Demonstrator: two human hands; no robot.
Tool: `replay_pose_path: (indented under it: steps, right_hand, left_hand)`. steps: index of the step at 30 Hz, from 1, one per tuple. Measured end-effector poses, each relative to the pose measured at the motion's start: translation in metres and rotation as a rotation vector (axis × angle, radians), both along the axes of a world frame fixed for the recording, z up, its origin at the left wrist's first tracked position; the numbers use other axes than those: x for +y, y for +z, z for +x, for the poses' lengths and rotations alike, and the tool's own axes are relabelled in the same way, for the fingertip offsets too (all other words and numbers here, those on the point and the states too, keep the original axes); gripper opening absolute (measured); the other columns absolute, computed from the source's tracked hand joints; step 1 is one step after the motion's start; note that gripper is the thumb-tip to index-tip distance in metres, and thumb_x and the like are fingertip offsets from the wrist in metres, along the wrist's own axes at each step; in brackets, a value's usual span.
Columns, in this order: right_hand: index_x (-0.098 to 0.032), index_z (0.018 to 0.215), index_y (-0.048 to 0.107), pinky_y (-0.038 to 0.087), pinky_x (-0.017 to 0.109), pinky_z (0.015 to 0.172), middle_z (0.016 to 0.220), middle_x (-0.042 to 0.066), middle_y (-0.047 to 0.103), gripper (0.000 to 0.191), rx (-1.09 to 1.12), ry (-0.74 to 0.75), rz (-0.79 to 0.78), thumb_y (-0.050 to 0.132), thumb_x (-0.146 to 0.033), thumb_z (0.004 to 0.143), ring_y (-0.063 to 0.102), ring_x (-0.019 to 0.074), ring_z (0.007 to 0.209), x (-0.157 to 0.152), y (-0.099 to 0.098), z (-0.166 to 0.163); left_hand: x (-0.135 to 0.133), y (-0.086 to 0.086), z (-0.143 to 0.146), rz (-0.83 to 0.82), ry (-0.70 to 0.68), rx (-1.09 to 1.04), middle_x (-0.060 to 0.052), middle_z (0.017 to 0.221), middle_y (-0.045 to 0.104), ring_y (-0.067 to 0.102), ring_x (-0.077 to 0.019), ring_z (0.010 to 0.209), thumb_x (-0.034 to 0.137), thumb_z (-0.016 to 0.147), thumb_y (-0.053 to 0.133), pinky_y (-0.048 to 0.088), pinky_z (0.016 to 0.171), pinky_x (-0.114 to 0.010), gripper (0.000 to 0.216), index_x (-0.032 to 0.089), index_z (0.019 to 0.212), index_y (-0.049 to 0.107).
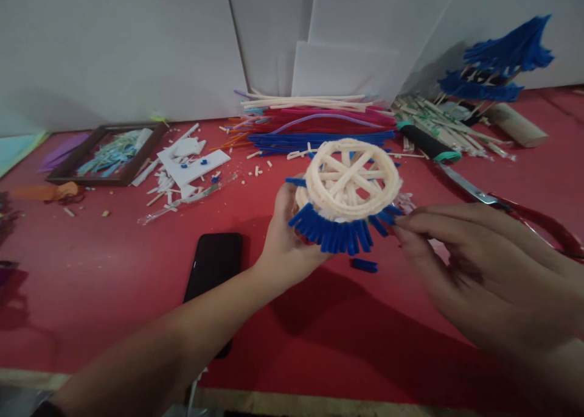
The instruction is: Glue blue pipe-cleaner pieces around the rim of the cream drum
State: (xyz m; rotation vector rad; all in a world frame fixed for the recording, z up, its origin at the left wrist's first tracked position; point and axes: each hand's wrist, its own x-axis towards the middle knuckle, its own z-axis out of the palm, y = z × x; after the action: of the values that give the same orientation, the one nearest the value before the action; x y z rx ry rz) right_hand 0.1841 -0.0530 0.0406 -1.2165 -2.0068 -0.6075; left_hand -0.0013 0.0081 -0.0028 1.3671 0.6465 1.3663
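My left hand (292, 234) is wrapped round the underside of a round pipe-cleaner model (353, 176), holding it above the table. Its cream top is a ring with crossing spokes, and short blue pipe-cleaner pieces fan out below the ring along the near side. At the model's right edge, the thumb and fingers of my right hand (460, 259) pinch a short blue pipe-cleaner piece (389, 215). A few more cut blue pieces (364, 265) lie on the red table just below. My left fingertips are hidden behind the model.
Bundled coloured pipe cleaners (319, 122) lie along the back. Red-handled scissors (524, 213) and a black tube with green ends (429, 142) are at right, below a blue-roofed model (502, 64). A phone (214, 265), foam scraps (191, 164) and a brown frame (103, 179) lie left.
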Motion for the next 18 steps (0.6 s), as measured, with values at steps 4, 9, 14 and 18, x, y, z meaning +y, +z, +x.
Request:
replay_pose_path:
  steps: [4, 9, 14, 18]
  right_hand:
    - [-0.021, 0.095, 0.062, 0.057, 0.025, 0.073, 0.085, 0.001, 0.072, 0.011, -0.005, 0.012, 0.006, 0.064, -0.013, 0.088, 0.070, 0.0137, 0.079, 0.0020, -0.0009, -0.0016]
    - [-0.023, 0.093, 0.061, 0.058, 0.025, 0.072, 0.083, -0.001, 0.073, 0.011, -0.062, 0.011, 0.026, 0.064, -0.014, 0.088, 0.070, 0.0131, 0.075, 0.0007, 0.0033, -0.0034]
    - [-0.023, 0.090, 0.062, 0.058, 0.025, 0.072, 0.080, 0.000, 0.073, 0.013, -0.080, 0.017, 0.025, 0.065, -0.011, 0.086, 0.070, 0.0132, 0.073, -0.0007, 0.0036, -0.0004]
    - [-0.025, 0.092, 0.062, 0.058, 0.027, 0.077, 0.084, -0.002, 0.072, 0.016, -0.044, 0.035, 0.048, 0.067, -0.011, 0.085, 0.070, 0.0140, 0.079, -0.0035, -0.0045, 0.0018]
  left_hand:
    - [-0.0001, -0.0007, -0.0011, 0.008, -0.027, 0.006, -0.009, 0.125, 0.068, 0.063, -0.0311, 0.122, 0.044, 0.053, 0.093, 0.050, 0.107, -0.045, 0.075, 0.028, 0.114, 0.053]
    - [-0.0006, 0.0000, -0.0016, -0.002, -0.032, 0.013, -0.009, 0.124, 0.068, 0.063, -0.0307, 0.122, 0.043, 0.053, 0.093, 0.049, 0.108, -0.044, 0.075, 0.028, 0.114, 0.052]
    - [-0.0009, -0.0024, -0.0022, -0.008, -0.040, 0.019, -0.011, 0.132, 0.064, 0.061, -0.0316, 0.126, 0.038, 0.052, 0.094, 0.047, 0.110, -0.045, 0.079, 0.028, 0.117, 0.051]
    - [-0.0009, -0.0031, -0.0021, -0.026, -0.045, 0.019, -0.010, 0.129, 0.066, 0.062, -0.0319, 0.124, 0.035, 0.050, 0.095, 0.047, 0.111, -0.047, 0.079, 0.028, 0.116, 0.052]
